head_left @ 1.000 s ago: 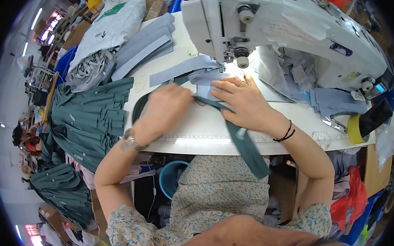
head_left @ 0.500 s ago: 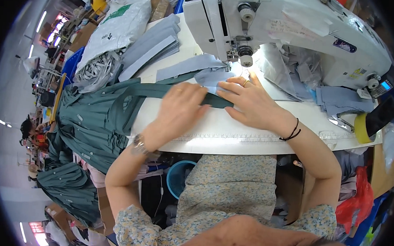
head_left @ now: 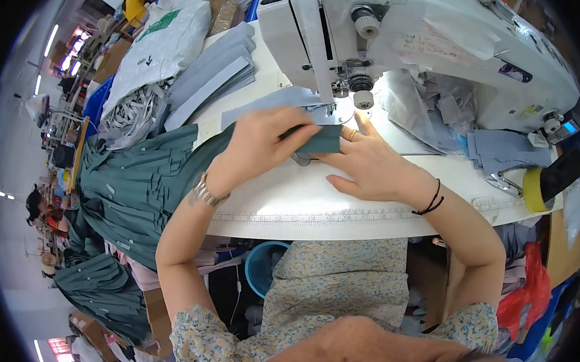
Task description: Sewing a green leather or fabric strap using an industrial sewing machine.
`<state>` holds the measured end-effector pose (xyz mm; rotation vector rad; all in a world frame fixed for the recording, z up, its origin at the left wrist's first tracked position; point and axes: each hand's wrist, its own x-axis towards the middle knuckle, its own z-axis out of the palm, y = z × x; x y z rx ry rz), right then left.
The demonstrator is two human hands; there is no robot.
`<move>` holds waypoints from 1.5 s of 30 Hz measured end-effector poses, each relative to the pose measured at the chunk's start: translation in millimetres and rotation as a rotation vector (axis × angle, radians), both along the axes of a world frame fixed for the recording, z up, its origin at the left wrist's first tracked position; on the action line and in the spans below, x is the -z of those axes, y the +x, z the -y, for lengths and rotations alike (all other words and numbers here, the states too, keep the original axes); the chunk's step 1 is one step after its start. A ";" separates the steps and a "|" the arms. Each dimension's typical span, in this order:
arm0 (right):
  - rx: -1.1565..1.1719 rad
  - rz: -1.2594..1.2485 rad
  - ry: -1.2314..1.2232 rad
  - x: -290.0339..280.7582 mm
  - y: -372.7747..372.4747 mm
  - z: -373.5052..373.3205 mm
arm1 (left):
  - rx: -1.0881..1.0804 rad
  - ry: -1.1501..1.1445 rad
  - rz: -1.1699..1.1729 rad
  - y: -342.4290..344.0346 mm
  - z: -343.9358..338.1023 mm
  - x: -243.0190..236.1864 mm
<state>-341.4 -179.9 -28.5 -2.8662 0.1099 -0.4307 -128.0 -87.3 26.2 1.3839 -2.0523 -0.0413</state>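
- The room is a sewing workshop with tube lights and other people far off at the left; a white sewing machine (head_left: 422, 30) stands over a pale worktable (head_left: 269, 209) with ruler marks near its front edge.
- The green strip (head_left: 323, 141) is in front of the machine's needle area, its squared end just to the right of the left hand (head_left: 266, 140).
- That hand pinches the strip near this end, thumb below and fingers above, probably to keep the end flat and steady.
- The right hand (head_left: 375, 162) lies palm down with its fingers spread and thumb apart, its fingertips at the strip's end; perhaps it steadies the cloth there. Whether any finger presses on the strip cannot be told.
- The strip's short end points right; its long axis runs leftward beneath the left hand, then bends down and left toward the green garments (head_left: 132, 179). Where it meets them cannot be made out.
- A blue-grey piece (head_left: 258, 107) lies behind the left hand, its length running from the left toward the presser foot.
- Farther left, stacked blue-grey strips (head_left: 213, 79) slant beside a white bag (head_left: 169, 43), seemingly kept within reach.
- A yellow tape roll (head_left: 533, 189) stands at the table's right end, out of the hands' way.
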 end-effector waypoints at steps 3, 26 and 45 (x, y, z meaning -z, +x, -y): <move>0.000 0.026 0.000 2.2 -0.5 -2.4 | -0.066 0.079 0.228 9.1 23.6 20.7; 0.205 0.229 -0.092 2.3 -0.5 3.6 | -0.007 -0.165 0.462 -8.1 8.9 42.0; 0.182 0.252 -0.148 0.0 0.1 5.7 | -0.013 -0.081 0.285 -10.1 7.9 40.8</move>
